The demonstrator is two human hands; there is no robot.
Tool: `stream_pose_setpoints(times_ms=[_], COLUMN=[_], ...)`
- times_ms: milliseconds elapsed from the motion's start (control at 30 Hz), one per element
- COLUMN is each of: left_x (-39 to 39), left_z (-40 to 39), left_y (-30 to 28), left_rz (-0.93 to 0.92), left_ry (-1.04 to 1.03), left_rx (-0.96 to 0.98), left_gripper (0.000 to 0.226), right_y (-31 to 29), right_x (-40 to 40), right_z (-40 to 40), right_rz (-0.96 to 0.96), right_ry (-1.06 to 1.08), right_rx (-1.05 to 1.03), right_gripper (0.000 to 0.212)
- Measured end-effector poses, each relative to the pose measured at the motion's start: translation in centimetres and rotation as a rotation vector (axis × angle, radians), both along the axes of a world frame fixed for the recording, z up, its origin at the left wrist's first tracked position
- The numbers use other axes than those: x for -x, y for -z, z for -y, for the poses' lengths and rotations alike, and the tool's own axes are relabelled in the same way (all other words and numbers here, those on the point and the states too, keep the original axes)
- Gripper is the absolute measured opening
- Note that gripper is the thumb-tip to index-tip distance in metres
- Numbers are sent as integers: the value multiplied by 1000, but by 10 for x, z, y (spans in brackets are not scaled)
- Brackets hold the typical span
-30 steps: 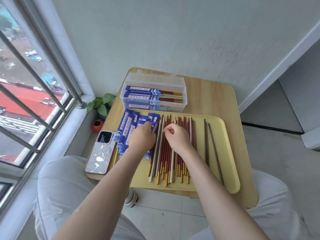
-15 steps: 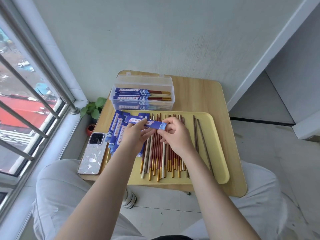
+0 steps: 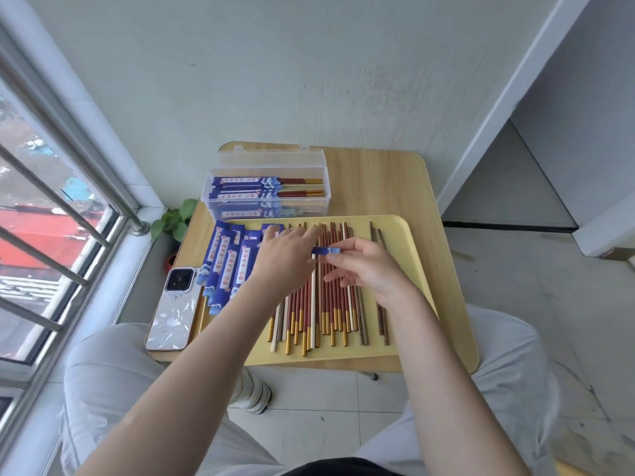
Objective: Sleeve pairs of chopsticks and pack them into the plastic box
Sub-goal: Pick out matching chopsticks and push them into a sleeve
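A clear plastic box (image 3: 210,187) with its lid open stands at the back of the table and holds several sleeved pairs. Loose red, white and brown chopsticks (image 3: 311,314) lie side by side on a yellow tray (image 3: 409,259). A pile of blue paper sleeves (image 3: 223,266) lies on the tray's left side. My right hand (image 3: 367,269) pinches one end of a blue sleeve (image 3: 326,250) above the chopsticks. My left hand (image 3: 287,259) stretches straight fingers over the chopsticks' far ends and hides the rest of that sleeve.
A phone (image 3: 173,314) in a pale case lies at the left edge of the small wooden table (image 3: 378,180). A small potted plant (image 3: 175,218) sits below the table by the window. A wall is close behind; my knees are under the front edge.
My hands rose from the tray with one blue sleeve held between them. Now the left hand's fingers have straightened and reach right over the chopsticks, while the right hand keeps the sleeve's end.
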State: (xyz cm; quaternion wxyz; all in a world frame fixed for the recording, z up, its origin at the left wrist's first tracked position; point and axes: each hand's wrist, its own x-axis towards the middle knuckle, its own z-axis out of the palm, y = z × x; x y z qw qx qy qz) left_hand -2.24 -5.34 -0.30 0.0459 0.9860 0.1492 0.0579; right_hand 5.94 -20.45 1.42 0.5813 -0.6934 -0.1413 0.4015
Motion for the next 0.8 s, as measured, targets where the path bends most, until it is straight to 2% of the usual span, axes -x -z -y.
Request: stream_pose_setpoints(times_ms=[67, 100, 200, 300, 400, 500, 667, 800], left_x=[-5, -6, -8, -4, 0, 3, 7, 8], left_z=[3, 4, 5, 5, 6, 7, 5, 6], left_y=[3, 4, 8, 16, 24, 29, 37, 31], left_rz=[-64, -87, -185, -233, -207, -204, -184, -225], left_ry=[-43, -69, -157, -234, -293, -360, -345, -337], left_rx=[7, 25, 103, 257, 325, 410, 518, 743], left_gripper=[18, 16, 30, 38, 38, 37, 31, 34], right_y=[2, 4, 11, 28, 46, 57, 62, 63], right_x=[-1, -1, -3, -4, 1, 9, 14, 16], right_z=[1, 1, 4, 6, 4, -2, -14, -20], right_rz=[-38, -41, -10, 223, 471, 637, 774, 798], right_ry=[-17, -21, 41, 49, -59, -71, -64, -26], right_rx=[16, 24, 68, 298, 551, 676, 824, 870], right_gripper=[27, 27, 27, 19, 11, 8, 23, 36])
